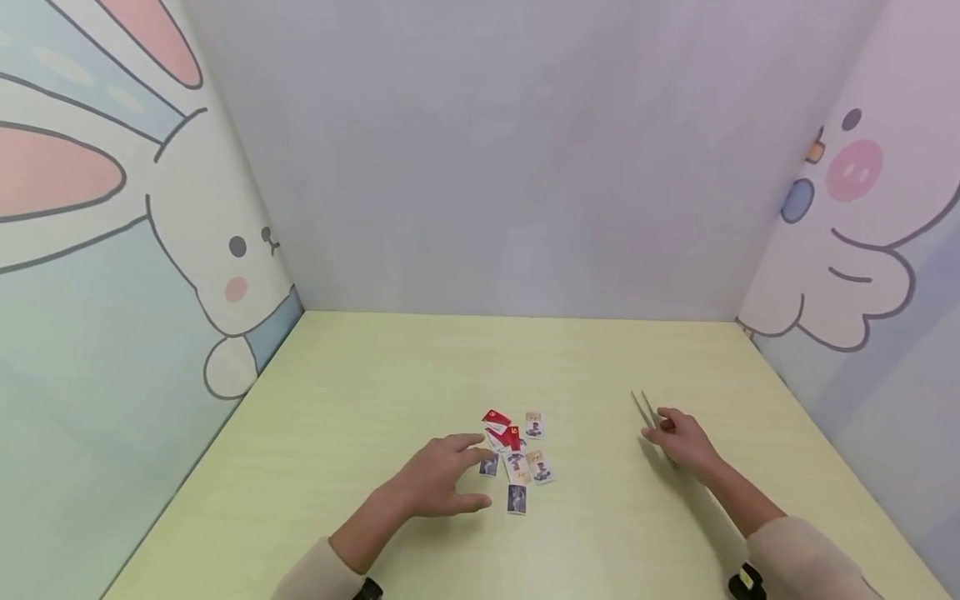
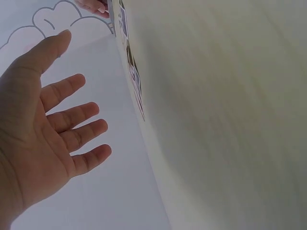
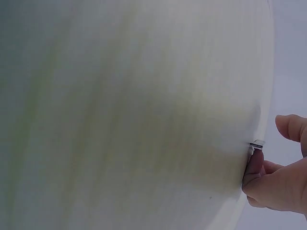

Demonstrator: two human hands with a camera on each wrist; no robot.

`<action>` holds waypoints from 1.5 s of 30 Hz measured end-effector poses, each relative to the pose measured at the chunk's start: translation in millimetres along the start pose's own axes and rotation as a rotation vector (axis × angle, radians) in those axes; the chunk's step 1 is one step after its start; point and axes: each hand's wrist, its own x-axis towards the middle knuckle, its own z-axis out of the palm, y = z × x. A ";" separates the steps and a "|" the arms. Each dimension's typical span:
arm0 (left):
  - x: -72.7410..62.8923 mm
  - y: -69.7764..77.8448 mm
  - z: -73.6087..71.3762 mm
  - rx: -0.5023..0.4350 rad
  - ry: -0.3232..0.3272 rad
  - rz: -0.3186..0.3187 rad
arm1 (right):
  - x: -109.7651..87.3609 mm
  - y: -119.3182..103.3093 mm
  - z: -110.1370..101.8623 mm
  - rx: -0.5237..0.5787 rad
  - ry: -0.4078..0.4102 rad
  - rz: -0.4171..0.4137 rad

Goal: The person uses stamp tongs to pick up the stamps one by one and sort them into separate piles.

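Several small cards lie in a loose cluster mid-table: red ones [image 1: 513, 437] overlap at the far side, a dark card [image 1: 517, 499] lies nearest, and pale figure cards [image 1: 540, 467] sit beside it. My left hand [image 1: 442, 479] reaches over the cluster's left edge, fingers spread and holding nothing. The left wrist view shows the same hand [image 2: 53, 105] with palm bare and the cards [image 2: 132, 72] edge-on beyond it. Off to the right, my right hand [image 1: 682, 442] pinches metal tweezers [image 1: 642, 408], their two thin prongs pointing away and apart. Only their end [image 3: 256, 144] shows in the right wrist view.
The pale yellow table [image 1: 375, 375] is bounded by a grey back wall [image 1: 510, 167]. Side panels carry a cartoon rabbit [image 1: 217, 250] on the left and a cartoon pig [image 1: 862, 208] on the right.
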 end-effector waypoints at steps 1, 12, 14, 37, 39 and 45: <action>1.9 0.7 1.2 0.003 -0.003 0.009 | 0.5 -0.4 -0.3 -0.001 -0.001 0.002; 17.8 11.3 19.0 0.044 -0.148 0.062 | 5.5 -4.1 1.3 -0.084 0.041 0.015; 19.8 13.2 19.6 0.046 -0.177 0.069 | 5.1 -3.5 1.0 -0.085 0.040 0.029; 29.8 17.1 13.1 0.143 -0.335 0.053 | 11.4 -0.9 -2.9 -0.098 0.080 0.011; 30.7 17.4 12.4 0.153 -0.333 0.060 | 12.1 -1.5 -3.0 -0.110 0.083 0.011; 33.3 17.7 13.8 0.153 -0.336 0.053 | 11.7 -1.4 -2.9 -0.118 0.098 0.003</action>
